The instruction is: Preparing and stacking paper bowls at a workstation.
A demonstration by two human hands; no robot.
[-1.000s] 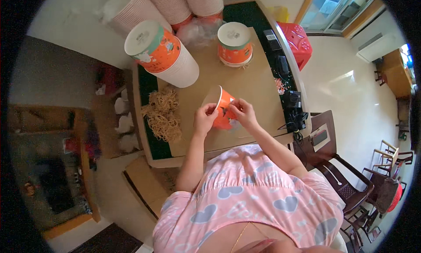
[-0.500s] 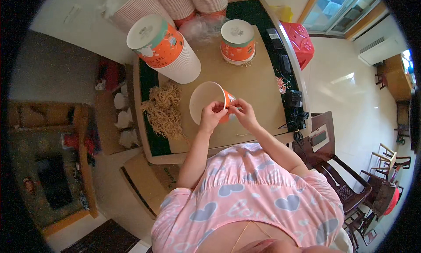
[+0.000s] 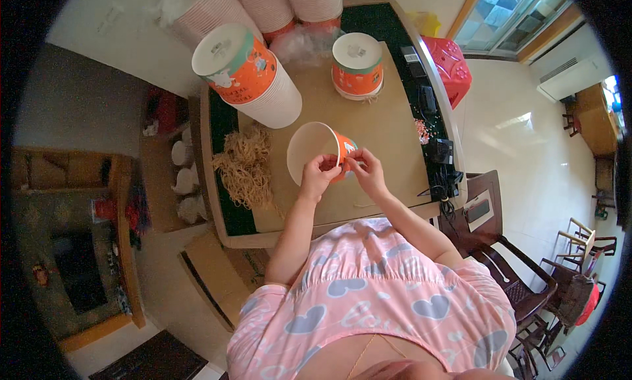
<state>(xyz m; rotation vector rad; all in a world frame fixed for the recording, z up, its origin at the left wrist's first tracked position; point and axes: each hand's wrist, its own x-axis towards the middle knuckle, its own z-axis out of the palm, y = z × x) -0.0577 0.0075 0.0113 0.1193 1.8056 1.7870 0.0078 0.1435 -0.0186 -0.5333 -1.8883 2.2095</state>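
A white paper bucket [image 3: 304,146] with an orange printed outside lies tilted over the cardboard, its mouth facing left. My left hand [image 3: 320,174] grips its near rim, thumb and fingers on either side of the wall. Close beside it, my right hand [image 3: 368,172] has its fingertips pinched together against the orange outside; whatever is between them is too small to make out. To the left lies a tangled heap of tan string [image 3: 243,168]. A short loose strand [image 3: 364,204] rests on the cardboard near my right wrist.
Behind the bucket stands a tall upside-down bucket stack [image 3: 273,87], with a shorter stack [image 3: 357,67] to its right and wrapped stacks [image 3: 263,8] at the back. Black adapters and cables [image 3: 442,150] line the table's right edge. A red stool [image 3: 447,71] stands beyond.
The bucket has turned slightly, its mouth shifting a little to the right. My right fingers have moved slightly along its outside; my left hand keeps its hold.
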